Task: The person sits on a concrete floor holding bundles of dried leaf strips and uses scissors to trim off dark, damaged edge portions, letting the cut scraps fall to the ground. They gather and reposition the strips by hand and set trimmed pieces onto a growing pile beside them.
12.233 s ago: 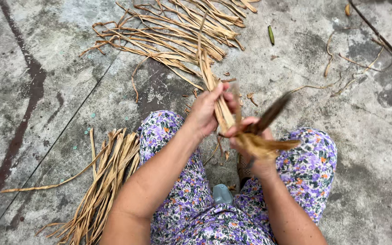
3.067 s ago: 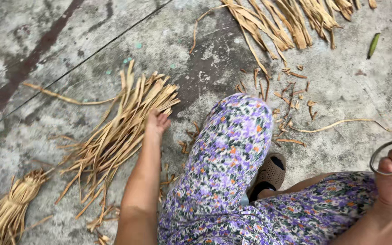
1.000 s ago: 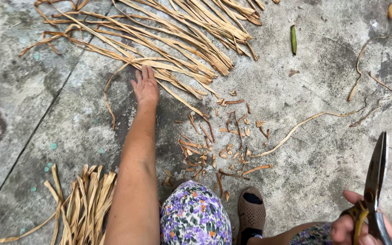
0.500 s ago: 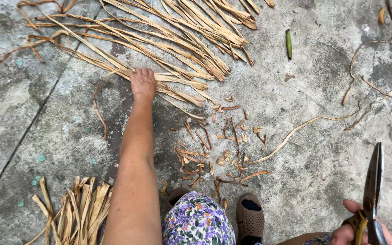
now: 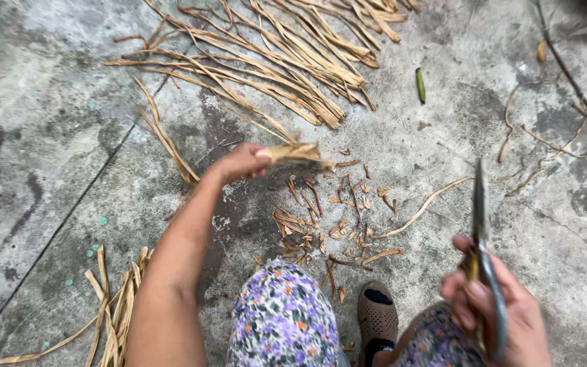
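Here, dry tan leaf strip (image 5: pixel 297 153), frayed, left hand (image 5: pixel 242 163) grip clamped on it, right hand (image 5: pixel 504 312) gripping scissors (image 5: pixel 482 231)

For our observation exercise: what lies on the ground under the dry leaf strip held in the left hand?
Under the dry leaf strip in the left hand lie short cut scraps on concrete ground. The strip's gripped end is hidden inside the fist.
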The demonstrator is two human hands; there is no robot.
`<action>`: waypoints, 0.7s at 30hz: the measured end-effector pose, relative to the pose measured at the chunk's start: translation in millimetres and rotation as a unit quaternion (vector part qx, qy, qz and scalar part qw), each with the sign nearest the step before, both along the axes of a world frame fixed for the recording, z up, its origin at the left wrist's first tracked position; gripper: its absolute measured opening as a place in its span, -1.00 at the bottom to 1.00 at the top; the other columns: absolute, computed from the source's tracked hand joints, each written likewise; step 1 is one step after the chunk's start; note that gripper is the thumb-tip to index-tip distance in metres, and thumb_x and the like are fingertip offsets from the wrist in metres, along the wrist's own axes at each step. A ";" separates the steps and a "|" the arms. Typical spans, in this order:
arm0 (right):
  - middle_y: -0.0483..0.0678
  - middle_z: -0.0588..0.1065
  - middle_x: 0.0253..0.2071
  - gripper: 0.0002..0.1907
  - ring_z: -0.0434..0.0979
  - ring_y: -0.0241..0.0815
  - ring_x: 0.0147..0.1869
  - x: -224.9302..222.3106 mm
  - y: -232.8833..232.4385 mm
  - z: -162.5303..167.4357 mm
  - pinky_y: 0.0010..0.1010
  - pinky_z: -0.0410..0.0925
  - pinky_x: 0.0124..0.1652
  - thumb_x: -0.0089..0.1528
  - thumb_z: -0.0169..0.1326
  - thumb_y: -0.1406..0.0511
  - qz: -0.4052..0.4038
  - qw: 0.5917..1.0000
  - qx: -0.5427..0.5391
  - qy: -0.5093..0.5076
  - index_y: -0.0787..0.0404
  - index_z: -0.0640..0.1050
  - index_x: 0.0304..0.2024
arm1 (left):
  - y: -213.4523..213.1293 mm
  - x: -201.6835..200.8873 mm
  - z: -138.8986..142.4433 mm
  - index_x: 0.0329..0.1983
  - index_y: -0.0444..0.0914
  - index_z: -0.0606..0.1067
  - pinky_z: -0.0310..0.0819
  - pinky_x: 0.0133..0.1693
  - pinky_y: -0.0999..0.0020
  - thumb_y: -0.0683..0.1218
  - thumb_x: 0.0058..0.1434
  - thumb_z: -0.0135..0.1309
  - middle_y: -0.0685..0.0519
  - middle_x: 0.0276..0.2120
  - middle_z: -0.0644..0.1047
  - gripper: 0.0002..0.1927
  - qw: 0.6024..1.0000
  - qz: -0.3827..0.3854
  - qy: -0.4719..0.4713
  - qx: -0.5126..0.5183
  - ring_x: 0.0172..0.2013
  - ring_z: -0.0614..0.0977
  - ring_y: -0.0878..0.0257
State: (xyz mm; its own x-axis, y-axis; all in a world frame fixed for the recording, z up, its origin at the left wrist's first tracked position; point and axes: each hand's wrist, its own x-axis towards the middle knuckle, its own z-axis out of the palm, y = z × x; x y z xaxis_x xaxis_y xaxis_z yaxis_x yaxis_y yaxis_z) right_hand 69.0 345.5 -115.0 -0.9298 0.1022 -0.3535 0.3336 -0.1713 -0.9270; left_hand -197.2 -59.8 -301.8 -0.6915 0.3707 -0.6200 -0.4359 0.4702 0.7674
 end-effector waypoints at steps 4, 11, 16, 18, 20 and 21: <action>0.15 0.55 -0.33 -0.40 0.35 -0.34 -0.58 -8.0 -31.4 17.7 -0.53 0.24 -0.61 0.27 0.04 0.36 -0.027 0.999 0.008 -0.016 0.40 0.35 0.37 | 12.1 25.7 68.9 0.15 -0.24 0.51 0.26 -0.59 0.61 -0.03 0.36 0.11 0.12 -0.47 0.53 -0.65 0.976 0.203 0.016 0.081 -0.61 0.40 0.47; 0.22 0.62 -0.23 -0.47 0.29 -0.38 -0.66 -17.0 -61.2 19.9 -0.55 0.22 -0.67 0.25 0.05 0.33 -0.026 0.998 -0.009 0.053 0.37 0.30 0.25 | 51.0 89.1 170.0 0.31 -0.17 0.33 0.49 -0.53 0.54 -0.10 0.36 -0.09 0.06 -0.28 0.67 -0.56 0.946 0.236 0.118 0.186 -0.55 0.55 0.38; 0.16 0.64 -0.19 -0.47 0.29 -0.39 -0.67 -21.9 -73.3 8.9 -0.56 0.22 -0.68 0.23 0.11 0.28 -0.009 0.993 -0.062 0.098 0.29 0.27 0.20 | 99.0 182.1 205.1 0.33 -0.23 0.31 0.62 -0.35 0.44 -0.11 0.39 -0.08 0.06 -0.11 0.65 -0.57 0.957 0.102 0.160 0.221 -0.46 0.61 0.38; 0.07 0.63 -0.24 -0.47 0.30 -0.41 -0.65 -17.4 -74.0 2.9 -0.59 0.22 -0.66 0.24 0.12 0.26 0.007 0.988 -0.101 0.119 0.25 0.26 0.19 | 117.5 227.7 206.2 0.35 -0.22 0.25 0.64 -0.32 0.39 -0.08 0.41 -0.09 0.05 -0.12 0.65 -0.55 0.967 0.038 0.178 0.178 -0.42 0.63 0.37; -0.03 0.46 -0.42 -0.51 0.28 -0.37 -0.65 -12.6 -78.1 -2.2 -0.54 0.20 -0.67 0.25 0.18 0.30 0.008 0.988 -0.111 0.108 0.30 0.27 0.12 | 134.4 265.2 203.0 0.35 -0.22 0.21 0.64 -0.33 0.38 -0.03 0.43 -0.12 0.05 -0.16 0.66 -0.55 0.977 -0.026 0.198 0.079 -0.39 0.67 0.36; -0.08 0.38 -0.51 -0.53 0.27 -0.36 -0.65 -11.3 -78.6 -2.2 -0.52 0.19 -0.68 0.25 0.20 0.32 0.009 0.987 -0.116 0.106 0.32 0.27 0.09 | 139.2 279.9 200.7 0.31 -0.24 0.23 0.65 -0.30 0.35 -0.01 0.44 -0.12 0.04 -0.18 0.67 -0.57 0.973 -0.033 0.216 0.074 -0.38 0.69 0.34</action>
State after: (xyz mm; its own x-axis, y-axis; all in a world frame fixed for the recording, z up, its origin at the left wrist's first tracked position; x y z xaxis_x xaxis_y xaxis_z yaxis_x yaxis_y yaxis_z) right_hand 57.7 267.0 -117.2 -0.9864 0.0248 -0.1622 0.1404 -0.3839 -0.9126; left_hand 82.7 79.4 -101.1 -0.8474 0.4861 -0.2136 -0.0312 0.3560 0.9340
